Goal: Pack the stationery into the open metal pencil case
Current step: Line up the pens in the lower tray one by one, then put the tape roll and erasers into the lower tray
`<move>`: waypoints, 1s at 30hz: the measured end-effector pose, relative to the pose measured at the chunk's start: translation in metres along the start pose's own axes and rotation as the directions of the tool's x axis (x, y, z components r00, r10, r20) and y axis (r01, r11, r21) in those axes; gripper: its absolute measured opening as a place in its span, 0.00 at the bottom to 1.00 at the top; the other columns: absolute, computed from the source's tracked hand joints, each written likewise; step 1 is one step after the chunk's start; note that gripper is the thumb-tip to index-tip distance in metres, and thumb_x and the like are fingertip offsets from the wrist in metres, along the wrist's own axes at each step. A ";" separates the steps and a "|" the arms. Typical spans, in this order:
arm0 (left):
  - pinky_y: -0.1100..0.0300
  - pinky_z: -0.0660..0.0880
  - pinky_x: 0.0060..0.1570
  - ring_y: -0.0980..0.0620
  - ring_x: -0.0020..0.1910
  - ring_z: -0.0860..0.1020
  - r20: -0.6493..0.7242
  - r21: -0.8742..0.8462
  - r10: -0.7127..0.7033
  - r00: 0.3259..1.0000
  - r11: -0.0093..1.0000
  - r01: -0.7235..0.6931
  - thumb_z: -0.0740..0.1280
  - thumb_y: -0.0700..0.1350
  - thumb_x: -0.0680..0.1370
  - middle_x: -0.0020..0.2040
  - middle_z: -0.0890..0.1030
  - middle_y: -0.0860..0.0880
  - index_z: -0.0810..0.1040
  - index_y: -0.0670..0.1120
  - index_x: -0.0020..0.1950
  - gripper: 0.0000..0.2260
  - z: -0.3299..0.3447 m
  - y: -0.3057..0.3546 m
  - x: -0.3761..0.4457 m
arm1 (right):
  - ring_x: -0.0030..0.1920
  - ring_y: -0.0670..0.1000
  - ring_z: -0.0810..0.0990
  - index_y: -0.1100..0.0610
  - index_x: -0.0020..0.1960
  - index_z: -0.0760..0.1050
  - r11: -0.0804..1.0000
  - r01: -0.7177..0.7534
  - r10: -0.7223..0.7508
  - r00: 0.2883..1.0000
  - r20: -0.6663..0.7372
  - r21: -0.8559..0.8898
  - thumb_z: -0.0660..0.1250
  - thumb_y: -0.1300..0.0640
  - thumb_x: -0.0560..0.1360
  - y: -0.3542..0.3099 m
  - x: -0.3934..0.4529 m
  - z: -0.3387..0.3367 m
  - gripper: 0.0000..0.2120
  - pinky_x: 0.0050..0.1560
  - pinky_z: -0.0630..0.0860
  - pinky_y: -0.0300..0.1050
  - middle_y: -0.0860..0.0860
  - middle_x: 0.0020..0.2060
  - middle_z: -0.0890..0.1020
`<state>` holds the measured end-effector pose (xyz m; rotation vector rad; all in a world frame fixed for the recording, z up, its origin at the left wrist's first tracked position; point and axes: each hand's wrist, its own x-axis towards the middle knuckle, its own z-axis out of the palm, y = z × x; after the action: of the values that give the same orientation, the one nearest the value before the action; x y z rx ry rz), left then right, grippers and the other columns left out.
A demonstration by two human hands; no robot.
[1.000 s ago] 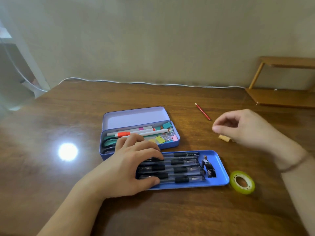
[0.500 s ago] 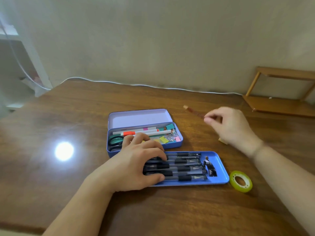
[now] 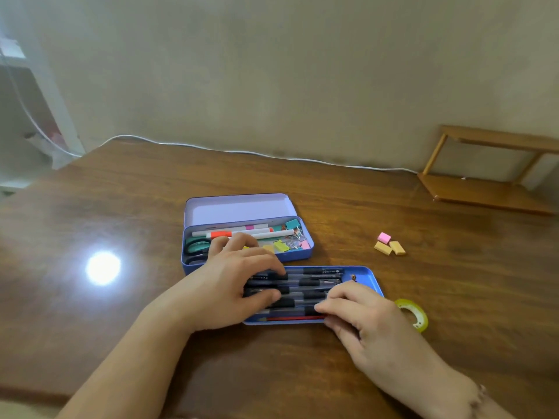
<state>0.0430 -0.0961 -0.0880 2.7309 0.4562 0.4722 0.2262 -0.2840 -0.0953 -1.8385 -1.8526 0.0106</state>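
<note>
The open purple metal pencil case [image 3: 308, 252] holds scissors, markers, binder clips and sticky tabs, with its lid [image 3: 242, 207] lying back. In front of it lies a blue tray [image 3: 370, 275] with several black pens [image 3: 314, 281] side by side. My left hand [image 3: 230, 294] lies over the pens' left ends, fingers and thumb pressing on them. My right hand [image 3: 369, 325] pinches the right end of a red pencil [image 3: 293, 318], which lies along the tray's near edge. Three small erasers [image 3: 388, 247], one pink and two orange, sit on the table to the right.
A yellow-green tape roll [image 3: 419, 317] lies just right of the tray, partly behind my right hand. A low wooden shelf [image 3: 484, 192] stands at the back right. A white cable [image 3: 242, 152] runs along the table's far edge by the wall.
My right hand picked up the red pencil from the back right of the table and brought it down into the blue tray's near edge. My left hand stayed on the pens.
</note>
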 end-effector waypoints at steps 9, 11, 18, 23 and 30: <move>0.52 0.53 0.69 0.62 0.68 0.59 0.074 0.069 0.061 0.995 0.995 -0.066 0.62 0.74 0.69 0.65 0.71 0.68 0.73 0.64 0.64 0.27 0.000 0.005 -0.002 | 0.53 0.44 0.76 0.49 0.52 0.81 0.998 -0.049 0.044 0.986 -0.159 -0.028 0.66 0.46 0.72 -0.003 -0.018 -0.018 0.12 0.58 0.69 0.36 0.41 0.49 0.78; 0.51 0.54 0.68 0.60 0.67 0.61 0.042 0.080 0.078 0.996 0.993 -0.081 0.62 0.72 0.70 0.65 0.73 0.67 0.76 0.62 0.63 0.25 -0.001 0.005 -0.002 | 0.54 0.44 0.73 0.46 0.54 0.80 0.970 -0.233 0.213 0.953 -0.216 -0.074 0.65 0.39 0.71 0.008 -0.028 -0.037 0.17 0.59 0.64 0.32 0.39 0.51 0.77; 0.54 0.57 0.53 0.48 0.54 0.70 -0.318 0.103 -0.017 0.948 0.993 0.053 0.60 0.34 0.63 0.49 0.79 0.61 0.84 0.56 0.41 0.21 -0.011 -0.018 -0.004 | 0.62 0.41 0.64 0.33 0.65 0.64 0.836 -0.537 0.545 0.836 0.061 -0.116 0.55 0.20 0.57 0.038 -0.052 -0.058 0.38 0.65 0.67 0.45 0.35 0.60 0.68; 0.54 0.57 0.53 0.50 0.53 0.70 -0.314 0.118 -0.010 0.949 0.992 0.050 0.61 0.35 0.64 0.47 0.80 0.62 0.85 0.58 0.38 0.20 -0.007 -0.022 -0.003 | 0.59 0.44 0.70 0.36 0.62 0.68 0.828 -0.560 0.560 0.828 -0.022 -0.012 0.67 0.37 0.59 0.033 -0.052 -0.054 0.30 0.58 0.70 0.47 0.40 0.56 0.78; 0.56 0.55 0.53 0.51 0.53 0.69 -0.273 0.131 -0.019 0.962 0.990 0.056 0.62 0.36 0.64 0.47 0.79 0.62 0.85 0.59 0.38 0.19 -0.003 -0.024 -0.002 | 0.59 0.41 0.69 0.36 0.63 0.70 0.845 -0.527 0.527 0.850 -0.023 -0.091 0.65 0.35 0.61 0.035 -0.051 -0.049 0.30 0.56 0.68 0.42 0.38 0.54 0.76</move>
<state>0.0336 -0.0743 -0.0949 2.7923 0.6302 0.8410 0.2735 -0.3465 -0.0838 -2.3610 -1.3067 0.1234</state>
